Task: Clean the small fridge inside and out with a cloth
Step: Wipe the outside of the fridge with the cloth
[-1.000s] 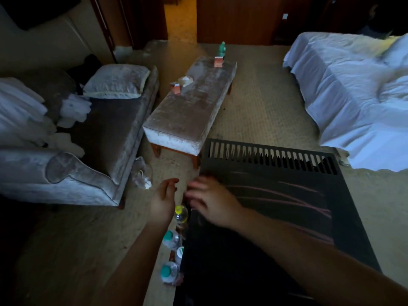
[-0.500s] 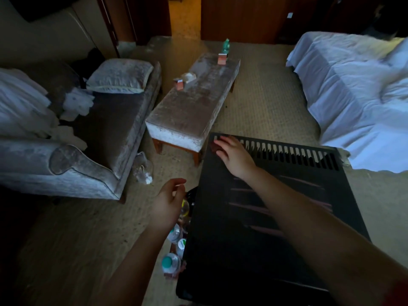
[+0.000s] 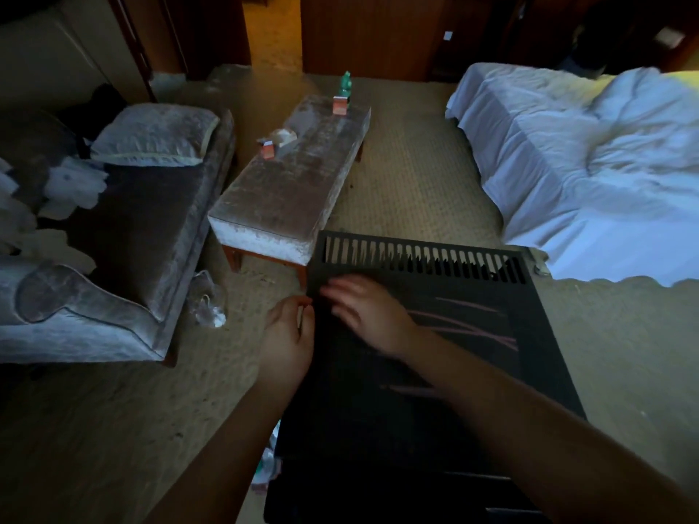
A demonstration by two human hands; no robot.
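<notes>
- Since the earlier frame the right grip (image 3: 365, 313) has drawn back from the vent corner toward the person. The left grip (image 3: 289, 334) has come up to the left edge of the fridge (image 3: 340, 410).
- Far left is a sofa (image 3: 125, 236), and next to it a tabletop (image 3: 287, 183) carrying small boxes.
- Left grip: its fingers are curled against the fridge's left edge and touch it. I cannot tell whether they clasp the edge.
- Fridge: black, on the carpet just before the person. Its long axis runs away from the person to the vents (image 3: 416, 259).
- Right grip: the fingers are spread flat on the far-left part of the fridge's upper face. The hand is blurred and seems to hold nothing; no cloth shows.
- Most of the upper face lies to the right of this grip and nearer the person, so the right hand looks better placed to sweep it.
- Far right is a bed (image 3: 586, 164).
</notes>
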